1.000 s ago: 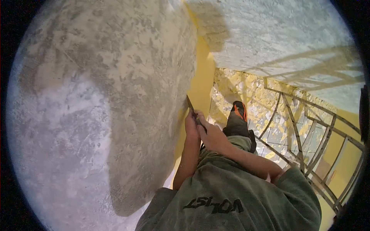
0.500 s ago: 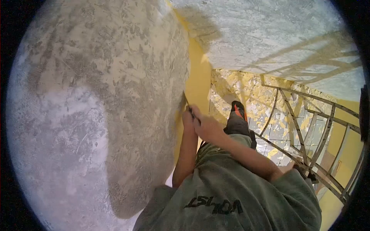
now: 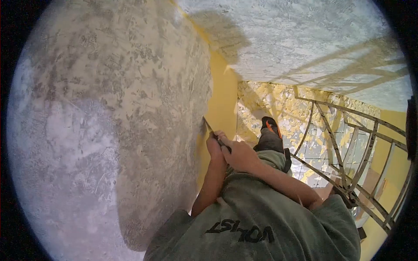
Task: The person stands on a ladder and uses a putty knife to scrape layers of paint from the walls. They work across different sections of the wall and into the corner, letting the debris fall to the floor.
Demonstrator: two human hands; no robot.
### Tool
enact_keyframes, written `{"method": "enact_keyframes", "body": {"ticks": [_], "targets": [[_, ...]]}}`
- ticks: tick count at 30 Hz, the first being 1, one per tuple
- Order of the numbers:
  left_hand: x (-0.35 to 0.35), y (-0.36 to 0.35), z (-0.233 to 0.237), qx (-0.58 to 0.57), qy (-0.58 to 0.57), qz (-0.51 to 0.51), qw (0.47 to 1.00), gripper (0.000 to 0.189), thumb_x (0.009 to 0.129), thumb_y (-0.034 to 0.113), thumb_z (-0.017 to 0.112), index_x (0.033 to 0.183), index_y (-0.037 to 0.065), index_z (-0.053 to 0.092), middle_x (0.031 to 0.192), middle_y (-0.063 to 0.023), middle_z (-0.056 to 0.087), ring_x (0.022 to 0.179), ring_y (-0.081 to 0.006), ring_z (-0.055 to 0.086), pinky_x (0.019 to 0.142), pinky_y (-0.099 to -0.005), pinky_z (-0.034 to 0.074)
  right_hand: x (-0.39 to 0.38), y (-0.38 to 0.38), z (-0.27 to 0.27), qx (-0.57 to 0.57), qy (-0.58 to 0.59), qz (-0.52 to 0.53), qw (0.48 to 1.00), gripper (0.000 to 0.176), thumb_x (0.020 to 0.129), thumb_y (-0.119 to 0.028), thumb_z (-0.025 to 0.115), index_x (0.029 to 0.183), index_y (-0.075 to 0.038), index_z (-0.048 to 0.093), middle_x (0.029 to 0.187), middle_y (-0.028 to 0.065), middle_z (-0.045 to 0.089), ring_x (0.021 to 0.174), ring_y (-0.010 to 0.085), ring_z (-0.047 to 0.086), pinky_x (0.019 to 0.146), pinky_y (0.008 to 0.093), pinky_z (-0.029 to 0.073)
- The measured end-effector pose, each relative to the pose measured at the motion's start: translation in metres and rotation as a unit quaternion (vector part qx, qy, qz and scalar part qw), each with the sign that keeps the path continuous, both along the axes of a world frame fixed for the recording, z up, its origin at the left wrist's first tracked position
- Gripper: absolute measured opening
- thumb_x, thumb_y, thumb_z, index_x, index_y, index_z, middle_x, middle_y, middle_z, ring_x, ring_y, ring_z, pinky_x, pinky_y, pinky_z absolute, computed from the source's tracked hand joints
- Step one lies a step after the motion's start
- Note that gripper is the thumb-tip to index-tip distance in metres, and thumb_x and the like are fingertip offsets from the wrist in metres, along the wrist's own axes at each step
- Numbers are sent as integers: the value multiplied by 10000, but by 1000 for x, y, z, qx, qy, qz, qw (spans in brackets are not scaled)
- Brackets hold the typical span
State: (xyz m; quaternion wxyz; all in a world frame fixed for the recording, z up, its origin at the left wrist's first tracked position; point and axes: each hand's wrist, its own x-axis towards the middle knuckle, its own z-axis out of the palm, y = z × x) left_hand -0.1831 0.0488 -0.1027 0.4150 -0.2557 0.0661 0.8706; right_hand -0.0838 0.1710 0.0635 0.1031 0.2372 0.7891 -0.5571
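A scraper (image 3: 208, 125) with a thin blade and dark handle slants up and to the left. Its blade tip meets the left wall (image 3: 161, 100) where bare grey plaster borders a yellow painted strip (image 3: 221, 89). My right hand (image 3: 239, 154) is closed round the handle. Pressed in beside it, my left hand (image 3: 214, 147) also grips the handle, its fingers partly hidden behind the tool and the other hand.
Metal scaffold bars (image 3: 333, 135) stand on the right. Yellow paint flakes (image 3: 278, 102) litter the tiled floor around my shoe (image 3: 271, 125). A second grey scraped wall (image 3: 300, 43) meets the left one at a corner.
Both hands and the scraper have shifted down the view, closer to my body. The blade has moved along the edge of the yellow strip.
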Motion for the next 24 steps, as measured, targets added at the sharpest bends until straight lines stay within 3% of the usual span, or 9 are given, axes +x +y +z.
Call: {"method": "enact_keyframes", "body": {"ticks": [2, 3, 8, 11, 14, 20, 22, 23, 24], "targets": [[3, 27, 39, -423, 111, -90, 895, 264, 922, 250, 334, 799, 83, 498, 684, -22, 474, 624, -134, 465, 542, -271, 407, -6, 1, -4, 3, -41, 28, 999, 449, 841, -262, 425, 1277, -160, 410, 843, 244, 597, 792, 417, 569, 741, 477, 445], [13, 44, 63, -465, 135, -82, 871, 251, 920, 243, 333, 801, 90, 492, 677, -18, 465, 612, -126, 458, 527, -267, 404, -3, 4, -4, -3, -35, 31, 999, 456, 842, -256, 422, 1288, -162, 393, 841, 248, 595, 793, 420, 567, 744, 476, 445], [5, 1, -31, -272, 34, 11, 962, 278, 906, 240, 314, 800, 62, 500, 714, -34, 512, 610, -169, 483, 584, -320, 426, -2, 4, 0, -8, -9, 23, 1000, 462, 844, -247, 416, 1298, -171, 376, 837, 259, 589, 797, 425, 565, 739, 474, 450], [4, 39, 35, -563, 351, -161, 730, 231, 859, 211, 368, 834, 44, 526, 750, -50, 531, 641, -184, 504, 602, -320, 433, -22, 8, -42, 10, -21, 18, 1000, 461, 843, -253, 411, 1294, -162, 381, 836, 262, 588, 803, 425, 566, 745, 481, 448], [7, 46, 42, -475, 91, -72, 872, 232, 861, 200, 359, 789, 62, 532, 716, -42, 514, 594, -171, 489, 561, -304, 424, -8, 17, -8, 11, -9, 32, 999, 451, 845, -251, 404, 1279, -129, 397, 831, 259, 590, 803, 423, 567, 733, 482, 449], [-6, 58, 37, -380, 204, -86, 898, 268, 903, 176, 304, 753, 93, 511, 650, -4, 466, 500, -126, 427, 470, -255, 393, -28, 21, -25, 6, -22, -5, 1000, 447, 843, -253, 399, 1283, -174, 394, 819, 266, 591, 771, 419, 579, 737, 496, 448], [-1, 72, 52, -532, 62, -43, 843, 273, 896, 166, 305, 735, 86, 510, 633, -13, 478, 518, -138, 451, 481, -274, 404, -18, 21, -15, 1, -9, 2, 1000, 442, 850, -251, 388, 1283, -161, 387, 818, 261, 594, 770, 413, 580, 729, 495, 449], [-15, 29, -7, -217, 0, -12, 976, 256, 872, 153, 323, 739, 69, 525, 657, -25, 516, 574, -165, 496, 519, -307, 422, -19, 16, -20, 26, -4, 5, 1000, 409, 853, -253, 388, 1251, -159, 410, 808, 258, 594, 771, 410, 581, 720, 495, 452], [-19, 36, -2, -220, -2, -9, 975, 256, 872, 153, 323, 739, 69, 525, 657, -25, 516, 574, -165, 496, 519, -307, 422, -27, 15, -27, 22, -6, 8, 1000, 409, 853, -253, 388, 1251, -159, 410, 808, 258, 594, 771, 410, 581, 720, 495, 452]]}}
